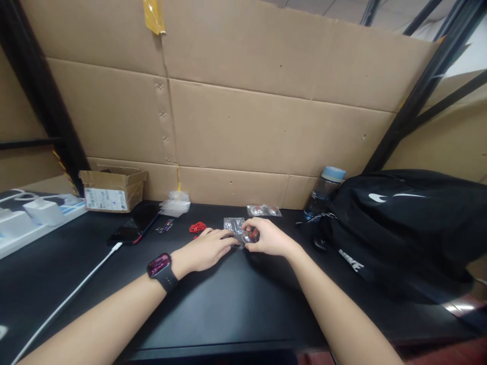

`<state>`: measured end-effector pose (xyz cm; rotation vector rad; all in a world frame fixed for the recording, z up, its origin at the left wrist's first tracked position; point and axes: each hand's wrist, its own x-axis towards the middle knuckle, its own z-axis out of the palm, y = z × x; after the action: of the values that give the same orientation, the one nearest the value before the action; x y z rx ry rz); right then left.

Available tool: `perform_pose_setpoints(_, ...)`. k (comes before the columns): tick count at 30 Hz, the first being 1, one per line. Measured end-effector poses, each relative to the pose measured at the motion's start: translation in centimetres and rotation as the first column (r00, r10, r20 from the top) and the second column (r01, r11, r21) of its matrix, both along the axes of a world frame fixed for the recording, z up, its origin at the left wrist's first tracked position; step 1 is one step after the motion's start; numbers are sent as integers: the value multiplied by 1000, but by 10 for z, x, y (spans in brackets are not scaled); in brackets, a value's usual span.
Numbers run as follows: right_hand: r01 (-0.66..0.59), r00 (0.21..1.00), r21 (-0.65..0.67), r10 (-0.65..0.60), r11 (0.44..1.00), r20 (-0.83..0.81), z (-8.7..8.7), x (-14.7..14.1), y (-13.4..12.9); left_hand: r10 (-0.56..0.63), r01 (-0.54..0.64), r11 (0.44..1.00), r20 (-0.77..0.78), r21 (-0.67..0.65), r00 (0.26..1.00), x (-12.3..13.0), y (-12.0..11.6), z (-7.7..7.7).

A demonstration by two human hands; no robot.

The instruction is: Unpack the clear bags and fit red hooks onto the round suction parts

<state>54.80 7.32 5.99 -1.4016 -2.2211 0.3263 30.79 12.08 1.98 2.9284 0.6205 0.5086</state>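
The right hand [269, 237] pinches a small dark-and-red object [253, 234] just right of a clear packet [233, 223] mid-desk; the left hand [207, 249] is at their left, its grip I cannot tell.

1. The table [228, 309] stands before the cardboard wall [243, 132].
2. Far left on it sits the power strip [19, 241], with the box [108, 195] to its right.
3. The phone [135, 224] lies before the box, rightward.
4. The cord [198, 227] lies between phone and packet [232, 223].
5. The packet lies between left hand [209, 248] and right hand [268, 237].
6. The bottle [321, 197] stands just left of the bag [407, 228].
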Motion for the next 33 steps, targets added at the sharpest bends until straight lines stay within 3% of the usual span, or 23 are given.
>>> perform_pose_setpoints(9,135,955,-12,-127,991,266,5,-13,-14,-27,24,996,-44,-83,999,-2,5,-2)
perform_pose_setpoints(13,138,966,-40,-125,990,227,3,-14,-11,-15,12,996,-24,-92,1000,-7,8,0)
perform_pose_setpoints(21,97,983,54,-104,994,151,-8,-18,-2,-63,48,987,-90,-154,994,-14,13,6)
perform_pose_setpoints(27,11,1000,-55,-11,998,11,-11,-2,5,-92,79,981,-67,-178,994,-15,15,9)
perform_pose_setpoints(33,123,990,121,-130,985,53,-26,-4,14,-91,74,983,-90,-169,992,-16,16,7)
